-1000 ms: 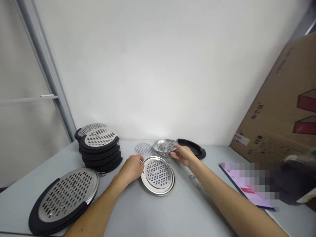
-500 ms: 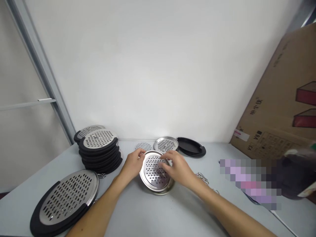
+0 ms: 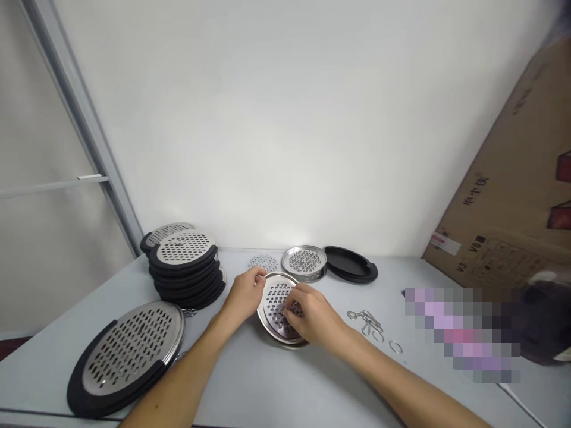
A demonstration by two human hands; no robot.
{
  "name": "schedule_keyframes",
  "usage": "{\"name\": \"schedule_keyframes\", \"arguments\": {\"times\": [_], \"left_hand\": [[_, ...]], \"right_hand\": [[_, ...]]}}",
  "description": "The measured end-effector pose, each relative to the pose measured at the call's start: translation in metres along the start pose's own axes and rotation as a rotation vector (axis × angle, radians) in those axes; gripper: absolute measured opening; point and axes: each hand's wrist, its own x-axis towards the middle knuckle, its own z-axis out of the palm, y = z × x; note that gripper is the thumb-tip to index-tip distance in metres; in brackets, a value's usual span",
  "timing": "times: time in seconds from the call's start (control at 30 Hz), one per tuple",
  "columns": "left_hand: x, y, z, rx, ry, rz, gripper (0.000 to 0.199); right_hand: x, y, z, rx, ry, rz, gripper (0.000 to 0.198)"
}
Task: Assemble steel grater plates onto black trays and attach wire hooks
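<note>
In the middle of the table stands a shallow round metal dish with a perforated metal disc (image 3: 273, 295) set inside its rim. My left hand (image 3: 245, 292) is closed on the far left edge of that disc, thumb and fingers at the rim. Over its centre right, my right hand (image 3: 312, 315) is pinched together, fingertips down at the holes. Anything small between those fingertips is hidden. To the right lie several wire clips and metal rings (image 3: 366, 321). Just behind, another perforated disc in a metal rim (image 3: 305, 260) rests beside a loose perforated disc (image 3: 263, 262).
At the left rises a stack of black-rimmed perforated discs (image 3: 187, 267); larger in view, a similar disc (image 3: 129, 351) lies near the front. Black round trays (image 3: 351, 265) sit by the wall. A cardboard box (image 3: 495, 196), a blurred-out item and a dark jar (image 3: 542, 321) stand right.
My right hand has moved slightly left and down over the disc, its spread fingers now drawn into a pinch. My left hand keeps its place at the rim. The view has shifted a little.
</note>
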Motion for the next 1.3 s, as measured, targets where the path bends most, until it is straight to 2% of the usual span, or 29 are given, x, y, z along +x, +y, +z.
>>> {"name": "schedule_keyframes", "arguments": {"times": [0.13,0.27,0.47,0.57,0.63,0.73,0.93,1.0,1.13,1.3], "left_hand": [[-0.001,0.0,0.001,0.021,0.001,-0.004,0.024],[0.001,-0.005,0.001,0.026,0.004,0.013,0.024],[0.001,-0.013,0.01,0.177,-0.007,0.017,0.024],[-0.002,-0.013,0.021,0.225,-0.002,0.023,0.02],[-0.003,-0.011,0.029,0.25,-0.009,0.023,0.02],[-0.004,-0.008,0.038,0.27,-0.041,0.033,0.023],[-0.01,-0.006,0.036,0.293,-0.125,0.086,0.028],[-0.012,-0.006,0.028,0.291,-0.171,0.096,0.027],[-0.012,-0.008,0.01,0.395,-0.215,0.046,0.024],[-0.003,-0.018,-0.003,0.556,-0.141,-0.056,0.033]], "right_hand": [[-0.002,-0.006,0.002,-0.07,-0.034,-0.029,0.014],[-0.003,-0.01,-0.001,-0.057,0.02,0.007,0.014],[0.003,0.002,-0.045,0.194,0.216,0.079,0.012],[0.015,0.004,-0.064,0.149,0.275,0.072,0.012],[0.028,0.001,-0.067,0.035,0.238,0.044,0.012],[0.058,-0.007,-0.054,-0.179,0.105,0.008,0.014],[0.128,-0.016,-0.001,-0.261,-0.106,0.019,0.01],[0.144,-0.017,0.013,-0.279,-0.154,0.044,0.019],[0.159,-0.021,0.025,-0.27,-0.21,0.083,0.033],[0.16,-0.018,0.026,-0.204,-0.232,0.134,0.033]]}}
